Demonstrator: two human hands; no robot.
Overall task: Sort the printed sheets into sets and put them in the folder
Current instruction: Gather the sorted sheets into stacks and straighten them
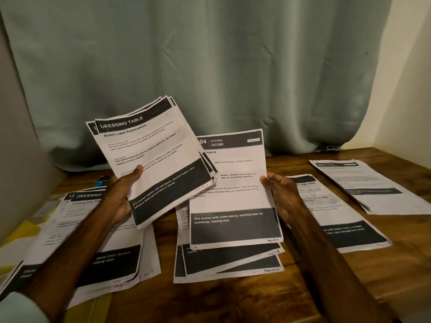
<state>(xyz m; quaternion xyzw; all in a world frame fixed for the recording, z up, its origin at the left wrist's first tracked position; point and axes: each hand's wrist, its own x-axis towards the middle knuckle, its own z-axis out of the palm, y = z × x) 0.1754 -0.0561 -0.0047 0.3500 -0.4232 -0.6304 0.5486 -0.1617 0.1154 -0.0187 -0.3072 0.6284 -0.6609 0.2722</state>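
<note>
My left hand point(121, 194) grips a fanned stack of printed sheets point(154, 159) raised above the table, thumb on the top page headed "DRESSING TABLE". My right hand point(283, 197) holds a single "KITCHEN" sheet point(233, 194) by its right edge, over a middle pile of sheets point(224, 264). Another pile with "DRESSING" headers point(105, 252) lies under my left forearm. Two more piles lie to the right: one point(338, 220) beside my right hand and one point(373, 185) at the far right. No folder is clearly visible.
The wooden table point(233, 299) meets a grey-green curtain point(210, 66) at the back and a pale wall on the right. A small blue and black object point(101, 181) sits at the back left. Yellow patterned material point(16, 236) lies at the left edge.
</note>
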